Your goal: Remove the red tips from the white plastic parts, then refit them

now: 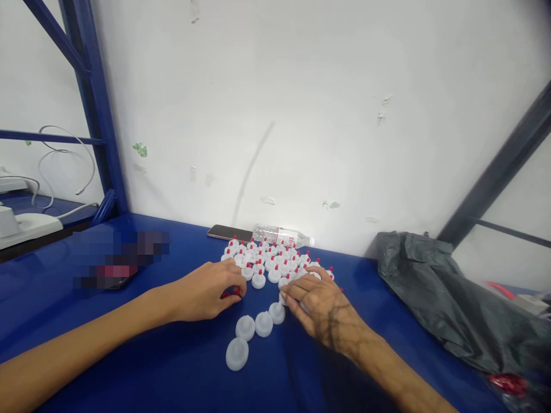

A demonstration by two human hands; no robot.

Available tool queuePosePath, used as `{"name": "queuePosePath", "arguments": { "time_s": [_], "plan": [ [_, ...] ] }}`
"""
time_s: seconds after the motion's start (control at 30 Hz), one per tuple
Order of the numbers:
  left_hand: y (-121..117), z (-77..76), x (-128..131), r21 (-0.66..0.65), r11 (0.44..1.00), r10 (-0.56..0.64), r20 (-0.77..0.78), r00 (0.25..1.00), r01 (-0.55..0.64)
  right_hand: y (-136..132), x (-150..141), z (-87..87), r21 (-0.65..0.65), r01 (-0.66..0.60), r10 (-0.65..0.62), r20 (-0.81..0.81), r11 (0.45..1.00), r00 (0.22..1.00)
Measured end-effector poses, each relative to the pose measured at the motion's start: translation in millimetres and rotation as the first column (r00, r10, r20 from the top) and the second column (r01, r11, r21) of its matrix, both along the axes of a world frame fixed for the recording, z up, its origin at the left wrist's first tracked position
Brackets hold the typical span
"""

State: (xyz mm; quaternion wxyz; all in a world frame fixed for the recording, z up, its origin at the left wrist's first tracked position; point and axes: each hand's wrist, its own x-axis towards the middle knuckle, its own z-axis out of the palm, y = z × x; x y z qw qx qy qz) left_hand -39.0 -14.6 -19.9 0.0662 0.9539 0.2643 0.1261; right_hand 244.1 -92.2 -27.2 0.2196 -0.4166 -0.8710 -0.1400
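Note:
My left hand (pixel 213 289) is curled above the blue table, with small red caps (pixel 232 293) showing between its thumb and bent fingers. My right hand (pixel 316 298) bends over the right front of the group, thumb and fingertips closed at a white round cap (pixel 283 298) that they partly hide. Just left of it, a short curved row of white round caps without red tips (pixel 264 324) runs toward the front. Behind both hands stand many white round caps with red tips (pixel 274 274), packed close together.
A phone (pixel 230 233) and a clear plastic bottle (pixel 282 236) lie behind the caps near the wall. Dark grey plastic sheeting (pixel 430 298) drapes over the right side. At left, a blurred-out patch covers part of a dark flat object (pixel 123 282). Blue frame posts (pixel 97 103) flank the table.

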Motion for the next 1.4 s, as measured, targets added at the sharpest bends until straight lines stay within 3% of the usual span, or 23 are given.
{"name": "queuePosePath", "arguments": {
  "time_s": [0.23,0.43,0.7,0.87,0.97,1.13,1.4],
  "plan": [
    [-2.0,5.5,-0.8,-0.01,1.0,-0.008,-0.008,1.0,0.008,-2.4,-1.7,2.1,-0.086,0.014,-0.01,0.047,0.996,0.999],
    [-2.9,6.9,-2.6,-0.012,1.0,0.0,-0.018,1.0,0.0,-6.5,-6.4,0.2,-0.102,-0.057,0.054,-0.035,0.993,0.998],
    [-4.9,10.2,-0.6,0.057,0.998,0.003,0.018,1.0,-0.004,-0.9,-1.1,2.6,0.032,0.175,-0.174,-0.032,0.984,0.984],
    [-5.6,15.4,2.5,0.135,0.991,0.011,0.074,0.997,-0.02,5.1,2.4,-13.0,0.001,0.165,-0.164,0.094,0.986,0.982],
    [-5.7,16.8,2.5,0.178,0.984,-0.01,0.106,0.994,-0.009,3.4,2.0,-12.7,-0.008,0.156,-0.155,0.101,0.988,0.983],
    [-9.3,14.3,2.6,0.221,0.975,-0.04,0.156,0.987,0.004,-1.6,-2.4,-1.6,0.063,0.049,-0.049,-0.008,0.997,0.999],
    [-29.8,7.1,14.6,0.255,0.966,-0.076,0.153,0.985,0.035,-8.0,-21.1,-3.7,0.178,-0.225,0.246,-0.104,0.958,0.964]
  ]
}}
